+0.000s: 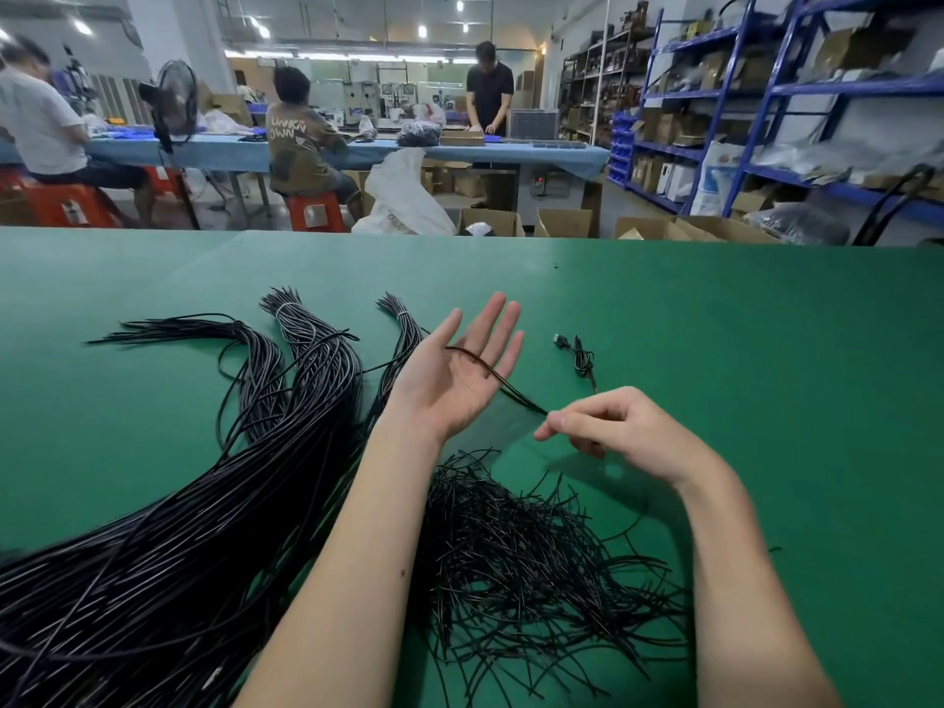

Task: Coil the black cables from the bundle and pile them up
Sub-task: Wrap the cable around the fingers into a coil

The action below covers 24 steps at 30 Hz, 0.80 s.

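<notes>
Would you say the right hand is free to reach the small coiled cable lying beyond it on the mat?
Probably not yet: the path over the green mat to the coiled cable looks open, but the right hand pinches a cable.

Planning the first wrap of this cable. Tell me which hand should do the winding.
Right, probably. The right hand already pinches the cable, which runs across the palm of the left hand. The left is open, palm up, fingers straight: a ready form to wind around.

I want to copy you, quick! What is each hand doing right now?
Left hand: open, palm up, a black cable lying across its straight fingers.
Right hand: pinching the same cable between thumb and fingertips.
</notes>
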Each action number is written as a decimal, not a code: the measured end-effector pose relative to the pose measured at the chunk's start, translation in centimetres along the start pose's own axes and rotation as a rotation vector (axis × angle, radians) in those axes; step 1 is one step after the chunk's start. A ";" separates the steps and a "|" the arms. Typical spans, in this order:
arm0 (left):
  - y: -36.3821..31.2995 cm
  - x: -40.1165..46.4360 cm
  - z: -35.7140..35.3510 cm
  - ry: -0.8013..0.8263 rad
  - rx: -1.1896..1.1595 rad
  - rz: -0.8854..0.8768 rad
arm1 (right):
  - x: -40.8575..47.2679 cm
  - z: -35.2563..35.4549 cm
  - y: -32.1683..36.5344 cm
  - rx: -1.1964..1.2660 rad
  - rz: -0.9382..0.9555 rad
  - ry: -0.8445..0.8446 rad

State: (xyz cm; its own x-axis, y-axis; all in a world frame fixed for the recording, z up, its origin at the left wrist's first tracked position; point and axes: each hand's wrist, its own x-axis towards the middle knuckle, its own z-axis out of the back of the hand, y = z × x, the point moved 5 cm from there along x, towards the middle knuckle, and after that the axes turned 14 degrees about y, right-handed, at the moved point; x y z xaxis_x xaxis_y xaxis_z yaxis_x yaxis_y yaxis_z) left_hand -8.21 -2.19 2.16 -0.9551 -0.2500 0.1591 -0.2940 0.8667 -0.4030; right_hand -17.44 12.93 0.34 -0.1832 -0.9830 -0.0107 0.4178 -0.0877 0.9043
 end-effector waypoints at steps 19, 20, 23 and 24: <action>2.2 -1.2 -1.7 0.432 0.810 0.533 | 3.1 4.3 1.8 -0.632 -0.419 -0.004; 2.7 -1.1 -1.3 0.394 0.953 0.612 | 3.7 4.9 2.9 -0.652 -0.391 -0.031; 3.4 -0.4 -0.3 0.225 1.250 0.662 | 5.1 5.6 6.7 -0.701 -0.328 -0.049; 3.3 -0.2 -0.1 0.191 1.253 0.624 | 5.4 5.6 7.6 -0.716 -0.319 -0.051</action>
State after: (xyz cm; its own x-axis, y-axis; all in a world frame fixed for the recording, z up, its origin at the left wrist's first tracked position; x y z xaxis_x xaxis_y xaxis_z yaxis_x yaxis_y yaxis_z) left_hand -9.02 0.78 0.90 -0.9488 0.1756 -0.2627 0.2343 -0.1666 -0.9578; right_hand -20.21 7.85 9.57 -0.4239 -0.8859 -0.1884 0.8071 -0.4639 0.3653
